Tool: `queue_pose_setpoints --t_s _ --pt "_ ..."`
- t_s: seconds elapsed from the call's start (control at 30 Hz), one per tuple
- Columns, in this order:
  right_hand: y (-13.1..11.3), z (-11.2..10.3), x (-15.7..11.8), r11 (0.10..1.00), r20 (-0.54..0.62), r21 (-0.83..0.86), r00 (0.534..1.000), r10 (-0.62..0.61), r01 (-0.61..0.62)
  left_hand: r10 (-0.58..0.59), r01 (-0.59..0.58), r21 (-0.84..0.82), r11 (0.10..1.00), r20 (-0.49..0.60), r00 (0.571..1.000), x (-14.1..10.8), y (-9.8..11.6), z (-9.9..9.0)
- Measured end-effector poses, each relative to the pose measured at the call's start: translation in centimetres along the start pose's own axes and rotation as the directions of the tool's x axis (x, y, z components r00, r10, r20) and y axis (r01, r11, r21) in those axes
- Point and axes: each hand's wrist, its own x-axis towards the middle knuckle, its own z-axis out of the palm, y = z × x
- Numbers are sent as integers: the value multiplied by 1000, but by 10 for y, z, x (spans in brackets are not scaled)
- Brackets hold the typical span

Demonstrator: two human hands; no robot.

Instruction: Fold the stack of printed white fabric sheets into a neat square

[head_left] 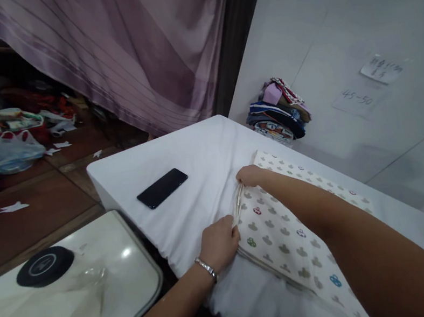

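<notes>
A cream cloth (278, 223) printed with grey, red, green and blue motifs lies folded in layers on a white-covered table (202, 149). With its fingers closed, my left hand (218, 242) grips the near left corner of the cloth; a metal bracelet (207, 269) is on that wrist. Farther along the same left edge, my right hand (250, 175) pinches the layers, and its forearm crosses over the cloth and hides part of it. Between the two hands the layered edge is pulled up slightly. To their left a black phone (163, 188) lies flat.
A stack of folded clothes (279, 111) sits against the wall at the table's far side. At left is a white surface (107, 242) with a round black object (45, 266) and clear plastic. Pinkish curtain (127, 48) hangs behind; bags (13, 149) and scraps lie on the floor.
</notes>
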Motion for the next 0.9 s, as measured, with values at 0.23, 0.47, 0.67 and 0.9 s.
queue_pose_setpoints --t_s 0.23,0.47,0.67,0.9 --pt "-4 -6 -7 996 42 -87 999 -21 24 23 -23 6 1000 -23 999 1 -3 3" --pt "6 -6 -16 976 -63 -153 984 -167 156 -32 32 -43 999 -3 999 5 -6 -7" --pt "4 3 -16 991 -147 -87 982 -117 105 -131 131 10 991 41 991 14 -16 -10" --pt "2 7 -15 994 -182 -44 978 -104 97 -73 78 -63 995 80 994 27 -20 -14"
